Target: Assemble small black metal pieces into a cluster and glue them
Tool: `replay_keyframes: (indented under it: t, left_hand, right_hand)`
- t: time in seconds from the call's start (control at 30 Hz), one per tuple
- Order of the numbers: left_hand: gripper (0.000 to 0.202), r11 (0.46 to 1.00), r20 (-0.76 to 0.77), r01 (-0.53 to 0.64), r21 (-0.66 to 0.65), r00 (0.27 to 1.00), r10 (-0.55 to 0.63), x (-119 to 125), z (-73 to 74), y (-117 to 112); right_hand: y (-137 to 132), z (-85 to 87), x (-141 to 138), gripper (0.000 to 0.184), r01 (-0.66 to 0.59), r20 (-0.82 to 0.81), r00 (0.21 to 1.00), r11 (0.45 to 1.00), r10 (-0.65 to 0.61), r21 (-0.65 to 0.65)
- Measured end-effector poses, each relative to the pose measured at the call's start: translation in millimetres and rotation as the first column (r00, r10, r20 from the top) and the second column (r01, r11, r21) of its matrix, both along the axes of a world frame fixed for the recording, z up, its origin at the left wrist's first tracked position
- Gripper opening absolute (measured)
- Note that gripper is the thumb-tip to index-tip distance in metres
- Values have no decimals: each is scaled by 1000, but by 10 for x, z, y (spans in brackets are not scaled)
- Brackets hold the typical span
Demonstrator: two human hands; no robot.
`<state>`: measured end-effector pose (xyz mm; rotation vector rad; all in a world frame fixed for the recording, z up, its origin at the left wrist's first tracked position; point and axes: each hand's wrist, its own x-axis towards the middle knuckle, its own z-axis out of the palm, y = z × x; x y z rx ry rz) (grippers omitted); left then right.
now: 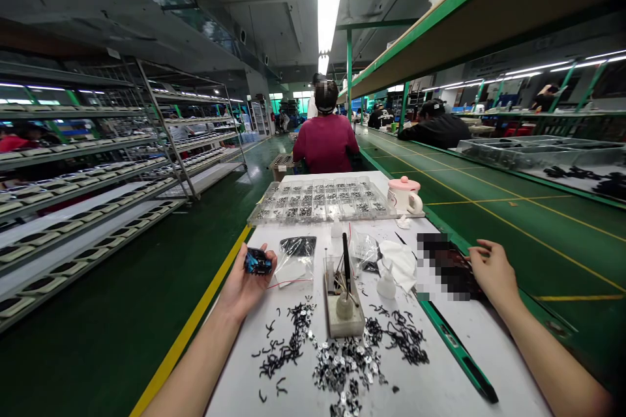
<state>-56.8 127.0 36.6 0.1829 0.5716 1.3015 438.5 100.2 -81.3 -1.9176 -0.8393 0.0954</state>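
Observation:
My left hand [249,283] is closed around a small glossy black and blue object [258,262] whose kind I cannot make out. On the right, my right hand [493,273] hangs with loosely bent fingers beside a dark, pixelated item [450,267]. Whether the fingertips touch it is unclear; nothing shows in the hand. Between my hands stands a pale holder [337,322] with a small bottle and thin upright tools. In front of it lie heaps of small silvery metal pieces [345,365], flanked by small curved black pieces [283,355] and more black pieces [408,339].
A clear compartment tray [254,215] of small parts spans the table's back. Nearby are a lidded mug [403,199], a plastic bag [296,257], a squeeze bottle [386,283], white tissue [401,260] and a green tool [457,352]. A person [325,137] sits ahead; racks [147,124] stand left.

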Motion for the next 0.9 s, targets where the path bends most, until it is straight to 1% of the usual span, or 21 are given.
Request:
replay_keyframes:
  t: [0.53,0.9]
  left_hand:
    - [30,1000,5,-5,-2,1000,5,0,10,-5]
    - [24,996,69,18,86,997,-24,-44,-34,7]
  right_hand:
    - [4,10,4,31,-4,-22,1000,1000,4,-9]
    - [-8,30,6,30,4,-29,1000,999,-5,-33]
